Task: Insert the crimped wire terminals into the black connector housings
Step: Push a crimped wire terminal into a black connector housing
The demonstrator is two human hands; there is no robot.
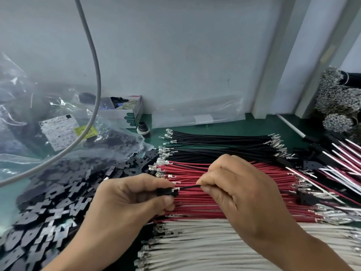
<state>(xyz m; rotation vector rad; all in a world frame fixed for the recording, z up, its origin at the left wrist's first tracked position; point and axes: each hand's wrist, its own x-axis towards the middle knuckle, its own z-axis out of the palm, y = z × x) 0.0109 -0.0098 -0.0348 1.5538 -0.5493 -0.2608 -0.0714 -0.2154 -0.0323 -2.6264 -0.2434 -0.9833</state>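
Two bare hands meet over a green tabletop (254, 122) covered with wires. The left hand (125, 200) pinches a small black connector housing (166, 192) between thumb and curled fingers, near the middle of the scene. The right hand (234, 184) pinches a single black wire (189, 187) between thumb and forefinger just right of the housing; its silver crimped terminal (176, 189) sits at the housing's opening, touching it. How far it has entered cannot be told.

Beneath the hands lie three rows of loose wires running left to right: black wires (224, 145) farthest, red wires (205, 204) in the middle, white wires (214, 249) nearest, all with metal terminals on their ends. To the left spreads a heap of flat black housings (48, 208), spilling from a clear plastic bag (29, 106) with a printed label (56, 132). A grey cable (97, 79) hangs in front of it. A small open box (125, 112) stands against the far wall. At far right lie finished assemblies (338, 159) and bundled wire ends (338, 98).
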